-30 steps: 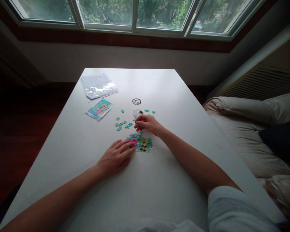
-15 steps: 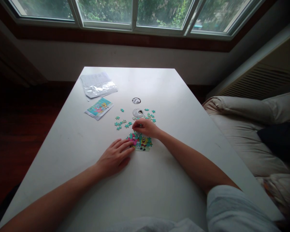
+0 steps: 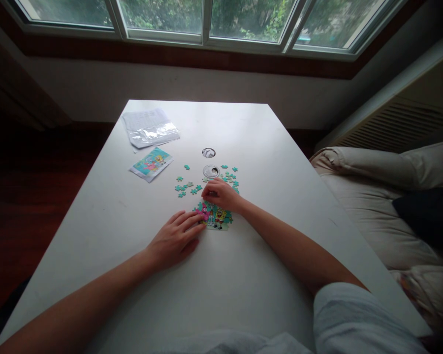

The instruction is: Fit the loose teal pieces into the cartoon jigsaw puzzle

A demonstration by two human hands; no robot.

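Note:
A partly joined jigsaw puzzle (image 3: 218,219) with cartoon figures, one yellow and one pink, lies on the white table (image 3: 243,280). My left hand (image 3: 177,236) rests flat with its fingers stretched out, the fingertips touching the puzzle's left edge. Over the puzzle's upper edge, my right hand (image 3: 221,195) is closed in a pinch; whatever its fingertips hold is hidden or too small to make out. Loose green puzzle pieces (image 3: 183,187) are scattered beyond the puzzle on the left, and more loose pieces (image 3: 229,175) lie to the right, partly behind my right hand.
A picture card (image 3: 152,164) showing the cartoon lies at the left, below a clear plastic bag with paper (image 3: 151,129). A round metallic disc (image 3: 211,171) and a round hole (image 3: 208,153) are in the tabletop. A beige sofa (image 3: 354,201) stands right of the table.
Hardly anything differs. My right hand stays pinched at the puzzle's upper edge with only a slight shift, and my left hand keeps its place.

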